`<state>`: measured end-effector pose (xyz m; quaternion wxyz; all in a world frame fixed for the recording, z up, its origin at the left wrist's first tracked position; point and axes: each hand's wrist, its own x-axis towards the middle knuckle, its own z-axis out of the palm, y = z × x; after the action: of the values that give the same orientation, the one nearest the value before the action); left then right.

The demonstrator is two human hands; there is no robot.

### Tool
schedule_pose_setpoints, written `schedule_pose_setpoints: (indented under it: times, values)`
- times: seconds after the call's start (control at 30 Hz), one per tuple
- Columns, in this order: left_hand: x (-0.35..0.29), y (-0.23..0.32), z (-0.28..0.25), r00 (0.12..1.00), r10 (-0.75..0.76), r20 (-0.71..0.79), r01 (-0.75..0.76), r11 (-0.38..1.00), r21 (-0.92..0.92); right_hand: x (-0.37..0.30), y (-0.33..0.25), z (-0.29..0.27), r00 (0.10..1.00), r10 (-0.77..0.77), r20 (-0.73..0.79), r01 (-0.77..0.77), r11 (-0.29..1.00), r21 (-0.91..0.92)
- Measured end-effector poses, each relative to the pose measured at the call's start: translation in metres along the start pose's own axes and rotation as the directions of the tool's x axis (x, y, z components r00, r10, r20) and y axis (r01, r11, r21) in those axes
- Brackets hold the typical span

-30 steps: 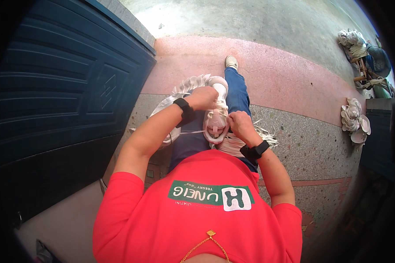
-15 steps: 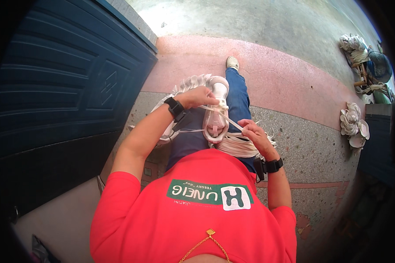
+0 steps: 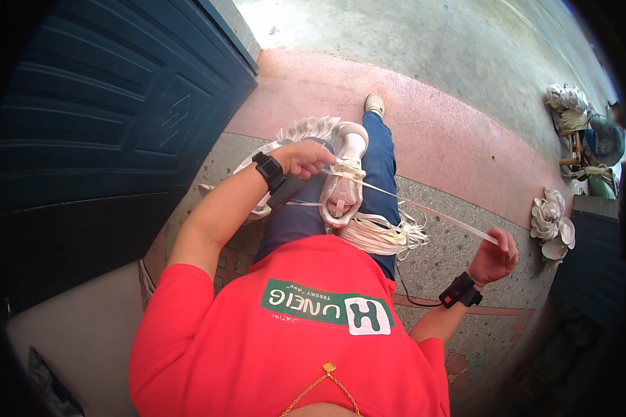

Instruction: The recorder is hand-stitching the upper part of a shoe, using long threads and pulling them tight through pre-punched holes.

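Note:
A white and pale pink shoe upper (image 3: 341, 202) rests on my lap between my thighs. A flat white shoelace (image 3: 435, 213) runs taut from its eyelets out to the right. My right hand (image 3: 494, 257) pinches the far end of that lace, well away from the shoe. Beside the upper's eyelets, my left hand (image 3: 309, 158) is closed, its fingertips at the lacing; what exactly it grips is partly hidden. A bundle of loose white laces (image 3: 377, 235) lies across my right thigh. On my left thigh, several more pale uppers (image 3: 311, 128) are strung in a row.
A dark blue panelled door (image 3: 111, 118) stands on the left. Pale shoe parts (image 3: 551, 222) lie heaped on the floor at the right, with more white pieces (image 3: 567, 97) piled farther back. A pink band (image 3: 424, 104) crosses the speckled floor.
My right hand has moved far out to the right and nearer, drawing the lace out long and straight. My left hand stays by the eyelets, slightly shifted.

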<state>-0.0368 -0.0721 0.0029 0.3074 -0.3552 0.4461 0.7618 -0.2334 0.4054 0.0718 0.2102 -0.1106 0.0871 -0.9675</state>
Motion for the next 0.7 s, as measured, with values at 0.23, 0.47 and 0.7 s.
schedule_pose_setpoints:
  times: [0.23,0.47,0.7]
  values:
    - [-0.077,0.012,-0.087,0.936,0.158,-0.316,-0.215,0.965,-0.152,-0.002,-0.044,-0.012,0.993,-0.091,-0.070,0.089,0.995,-0.040]
    - [-0.226,0.008,-0.183,0.745,0.359,-0.562,-0.521,0.840,-0.153,-0.017,-0.065,-0.053,0.982,-0.105,-0.157,0.101,0.994,-0.036]
    - [-0.254,0.007,-0.190,0.646,0.493,-0.583,-0.612,0.791,-0.008,-0.013,-0.057,-0.071,0.951,0.011,-0.308,-0.085,0.970,-0.229]
